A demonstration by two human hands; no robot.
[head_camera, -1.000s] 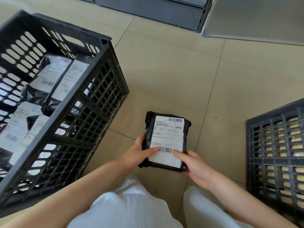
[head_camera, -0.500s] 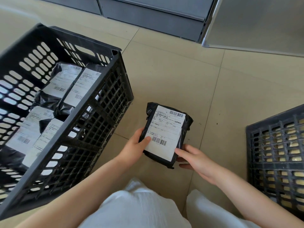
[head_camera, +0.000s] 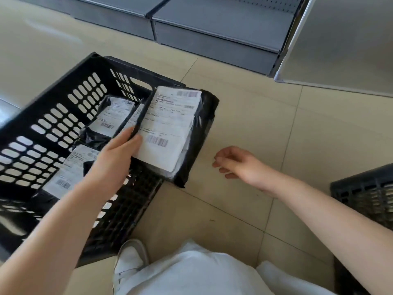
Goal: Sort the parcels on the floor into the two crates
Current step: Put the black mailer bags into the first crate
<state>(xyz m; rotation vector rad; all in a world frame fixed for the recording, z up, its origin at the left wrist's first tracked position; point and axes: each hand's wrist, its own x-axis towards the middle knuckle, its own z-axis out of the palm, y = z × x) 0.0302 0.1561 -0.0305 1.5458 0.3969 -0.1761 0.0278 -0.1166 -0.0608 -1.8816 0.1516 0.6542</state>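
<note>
Beige floor tiles (head_camera: 244,124) below; my left grip (head_camera: 114,154) pinches the soft, light black plastic parcel (head_camera: 170,130) by its edge, right grip (head_camera: 238,162) loose, empty.

Black slotted crate (head_camera: 63,116), landmark. Over its right rim: black parcel (head_camera: 197,133) bearing a white label (head_camera: 168,128) with grey print and barcodes. Inside it: black parcels (head_camera: 106,122) with white labels. Right of it: beige tiled floor (head_camera: 244,116), second black crate (head_camera: 365,199). Behind it: grey shelving (head_camera: 212,33).
</note>
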